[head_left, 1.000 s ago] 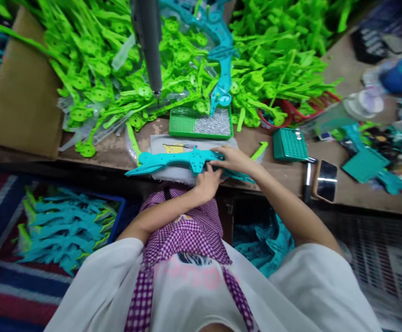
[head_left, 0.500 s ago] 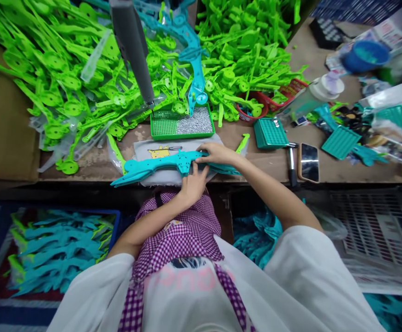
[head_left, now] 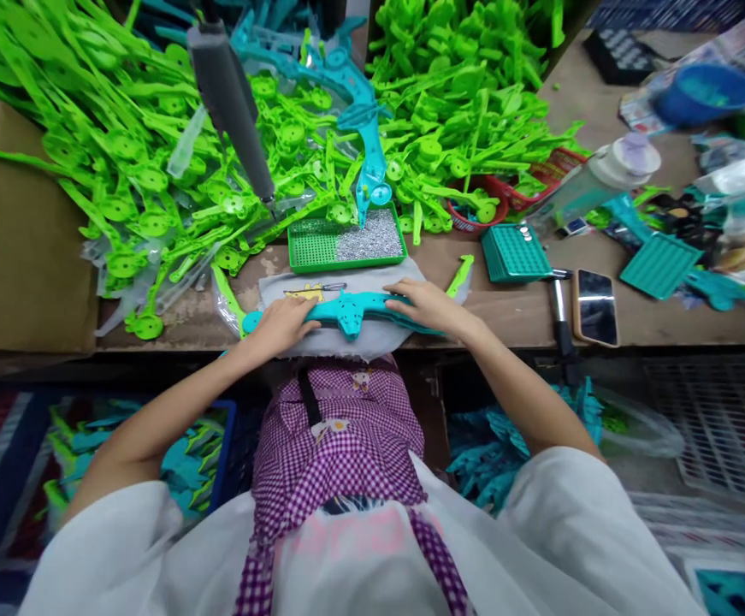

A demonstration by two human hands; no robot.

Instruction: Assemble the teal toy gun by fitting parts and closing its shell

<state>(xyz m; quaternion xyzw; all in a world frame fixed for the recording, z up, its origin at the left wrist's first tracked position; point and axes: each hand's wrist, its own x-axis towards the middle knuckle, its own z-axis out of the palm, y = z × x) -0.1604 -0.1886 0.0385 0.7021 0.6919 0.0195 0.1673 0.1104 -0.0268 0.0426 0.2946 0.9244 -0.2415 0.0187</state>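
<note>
Standing at centre frame, the brown bench [head_left: 667, 321] carries a grey cloth [head_left: 339, 340] at its near edge, with a teal part [head_left: 346, 310] lying flat across it. The left hand [head_left: 282, 325] lies on the part's left end, fingers curled over it; the right hand [head_left: 427, 305] presses the right end, fingers together and flat. Just above the cloth sits a green tray [head_left: 321, 248] with silver screws [head_left: 369, 244] in its right half. A grey driver [head_left: 231, 107] hangs tilted at upper left, over heaped green parts [head_left: 154, 162] that fill the upper frame. At right lie a teal block [head_left: 514, 253], a phone [head_left: 595, 305] and a bottle [head_left: 603, 175]. Cardboard [head_left: 19, 248] stands at left. Below the bench, a bin [head_left: 186, 462] holds more teal parts.
</note>
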